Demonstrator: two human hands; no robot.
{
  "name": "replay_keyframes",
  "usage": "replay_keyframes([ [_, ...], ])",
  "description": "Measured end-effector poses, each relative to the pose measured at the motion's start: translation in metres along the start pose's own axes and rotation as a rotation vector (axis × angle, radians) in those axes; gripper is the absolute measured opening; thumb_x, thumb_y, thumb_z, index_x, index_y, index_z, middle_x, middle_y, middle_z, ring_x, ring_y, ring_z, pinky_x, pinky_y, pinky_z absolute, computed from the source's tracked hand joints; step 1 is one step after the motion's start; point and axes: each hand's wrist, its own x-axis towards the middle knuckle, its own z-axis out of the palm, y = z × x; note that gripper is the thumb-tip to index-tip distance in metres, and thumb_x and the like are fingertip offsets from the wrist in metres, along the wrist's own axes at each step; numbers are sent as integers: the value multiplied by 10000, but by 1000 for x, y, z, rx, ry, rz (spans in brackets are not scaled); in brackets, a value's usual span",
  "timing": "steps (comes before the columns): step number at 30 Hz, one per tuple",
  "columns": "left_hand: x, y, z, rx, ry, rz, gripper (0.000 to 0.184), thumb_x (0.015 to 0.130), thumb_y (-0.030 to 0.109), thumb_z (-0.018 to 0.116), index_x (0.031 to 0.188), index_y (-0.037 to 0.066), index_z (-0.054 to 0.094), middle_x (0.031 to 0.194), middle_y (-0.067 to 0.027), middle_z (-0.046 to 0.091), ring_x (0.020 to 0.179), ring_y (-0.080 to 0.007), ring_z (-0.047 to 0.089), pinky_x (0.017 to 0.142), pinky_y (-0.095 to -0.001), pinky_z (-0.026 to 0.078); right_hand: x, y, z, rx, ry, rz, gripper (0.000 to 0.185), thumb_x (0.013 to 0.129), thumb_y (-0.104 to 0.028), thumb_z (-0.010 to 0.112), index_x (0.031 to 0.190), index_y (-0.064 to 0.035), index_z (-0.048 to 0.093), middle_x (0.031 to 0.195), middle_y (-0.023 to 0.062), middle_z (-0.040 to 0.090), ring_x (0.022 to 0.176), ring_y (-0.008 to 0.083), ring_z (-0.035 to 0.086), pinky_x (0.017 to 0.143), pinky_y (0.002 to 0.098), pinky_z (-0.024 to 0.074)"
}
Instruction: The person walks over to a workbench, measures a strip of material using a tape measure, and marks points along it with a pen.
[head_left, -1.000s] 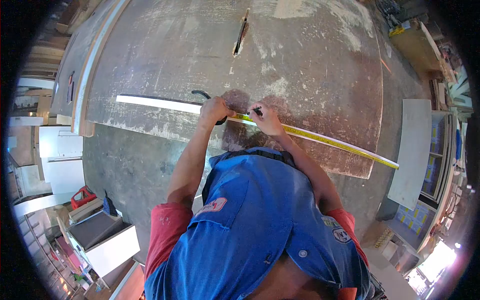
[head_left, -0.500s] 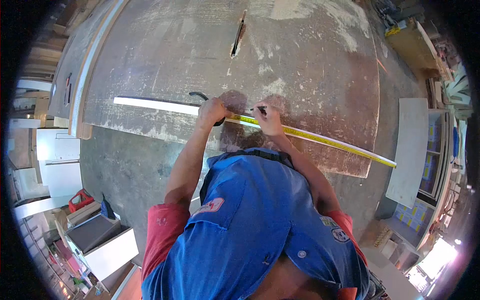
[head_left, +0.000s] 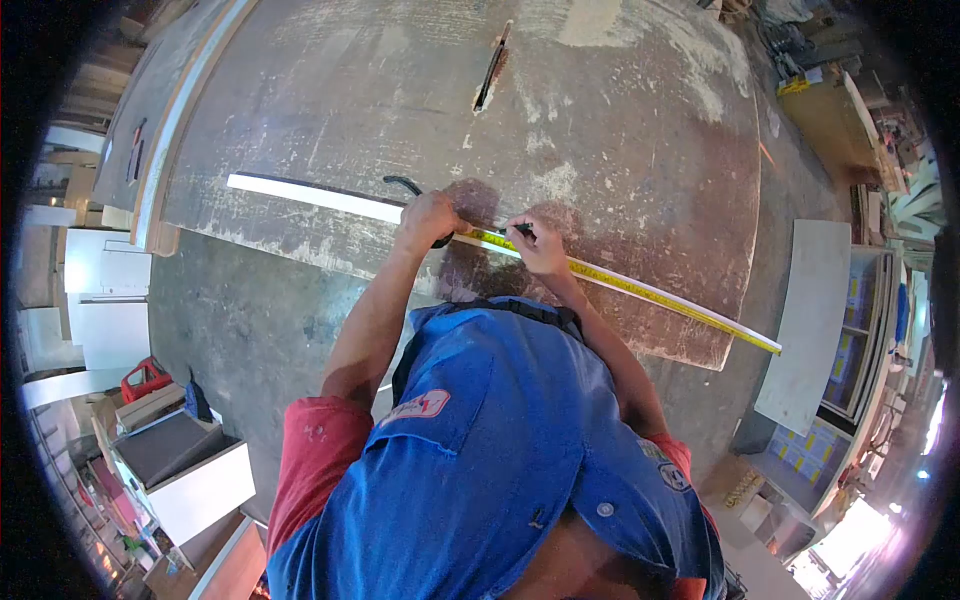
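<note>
A long white strip (head_left: 315, 194) lies across the worn brown tabletop (head_left: 350, 110). Along its right part runs a yellow tape measure blade (head_left: 650, 290), which reaches past the table's right edge. My left hand (head_left: 428, 220) is closed around the dark tape measure case (head_left: 442, 241), mostly hidden under the fingers, with a black strap (head_left: 403, 184) sticking out beyond it. Just to the right, my right hand (head_left: 540, 245) pinches a small black marker (head_left: 520, 230) above the blade and strip.
A slot with a dark blade (head_left: 490, 72) shows in the tabletop ahead. A long wooden rail (head_left: 185, 120) stands at the left. White panels and an open box (head_left: 200, 490) are at the lower left; a pale board (head_left: 805, 320) and shelving are at the right.
The view has turned slightly, tilting the strip and tape a little. The marker in my right hand has changed its angle slightly. My left hand keeps its hold on the tape case.
</note>
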Motion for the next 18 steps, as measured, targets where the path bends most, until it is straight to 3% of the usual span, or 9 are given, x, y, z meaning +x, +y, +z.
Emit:
replay_keyframes([
  [10, -2, -1, 1, -37, 2, -32, 406, 622, 441, 839, 742, 67, 738, 746, -178, 694, 735, -350, 691, 678, -451, 534, 2, 7, 1, 19, -38, 7, 166, 931, -171, 652, 1045, -51, 670, 833, 53, 720, 745, 84, 641, 649, 259, 492],
  [18, -1, -2, 3, -61, 27, -36, 410, 629, 446, 833, 748, 65, 740, 760, -187, 695, 742, -358, 690, 679, -453, 530, 1, 5, 0, -5, -17, -77, 191, 935, -195, 649, 1049, -45, 681, 806, 52, 713, 686, 81, 614, 612, 265, 478],
])
